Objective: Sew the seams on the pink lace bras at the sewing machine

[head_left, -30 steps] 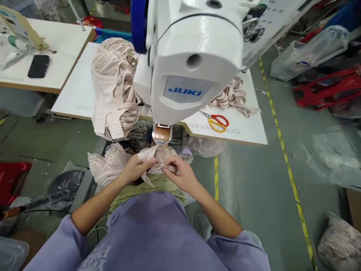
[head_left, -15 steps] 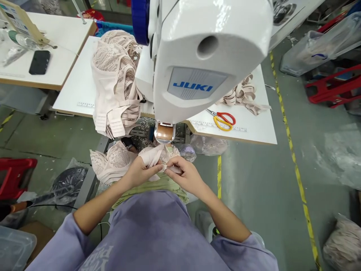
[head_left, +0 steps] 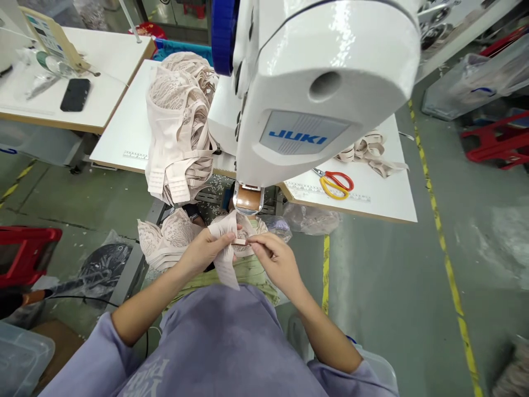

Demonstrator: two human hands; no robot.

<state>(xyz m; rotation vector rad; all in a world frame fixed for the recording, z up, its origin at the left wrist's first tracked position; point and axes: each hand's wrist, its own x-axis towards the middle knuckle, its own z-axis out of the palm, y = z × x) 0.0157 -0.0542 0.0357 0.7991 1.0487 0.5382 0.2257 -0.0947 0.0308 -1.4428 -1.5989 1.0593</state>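
Observation:
Just below the presser area of a white sewing machine (head_left: 306, 135), both hands work at a beige bra (head_left: 226, 264). My left hand (head_left: 207, 246) is closed on the bra's band, whose loose end hangs down toward my lap. My right hand (head_left: 273, 255) pinches the tip of a narrow beige strap (head_left: 240, 241) that stretches between the two hands. Part of a lace cup lies behind the fingers. A stack of lace bras (head_left: 167, 240) rests just left of my left hand. The fingertips partly cover the strap ends.
A tall pile of beige bras (head_left: 173, 121) sits on the table left of the machine. Red-and-yellow scissors (head_left: 335, 184) and coiled straps (head_left: 374, 151) lie on the right side. A black phone (head_left: 75, 95) is on the neighbouring table. Red stools (head_left: 500, 138) stand at the right.
My hands have drawn slightly apart, and a narrow strap now shows between them. The band's end hangs lower from my left hand. The whole view has shifted a little.

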